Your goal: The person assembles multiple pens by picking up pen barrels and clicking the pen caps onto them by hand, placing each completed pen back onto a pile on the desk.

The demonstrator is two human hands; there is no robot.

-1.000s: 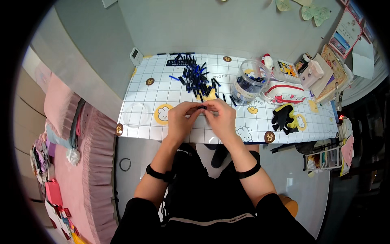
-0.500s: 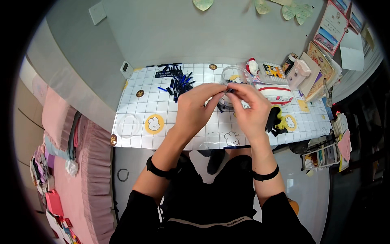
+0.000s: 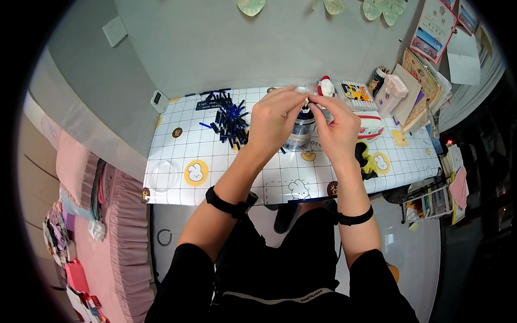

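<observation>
Beyond the table's middle, my left hand (image 3: 274,121) and my right hand (image 3: 338,126) meet, the fingertips of both pinched together. Between them is something small, pale and dark, too hidden to name. Just below the fingertips stands a clear jar (image 3: 299,138) with dark bits inside; my left hand covers part of it. To the left of my left hand lies a loose pile of short, thin black and blue sticks (image 3: 231,121), resembling ink cartridges.
A clear round lid (image 3: 163,176) lies at the table's left. Right of my hands are a white and red pouch (image 3: 370,125) and a black and yellow cloth bundle (image 3: 367,161). Notebooks (image 3: 420,89) and a pink box (image 3: 392,94) stand at the back right.
Both hands have moved a little farther over the table, still joined at the fingertips. More of the jar shows beneath them. The whole view has shifted slightly.
</observation>
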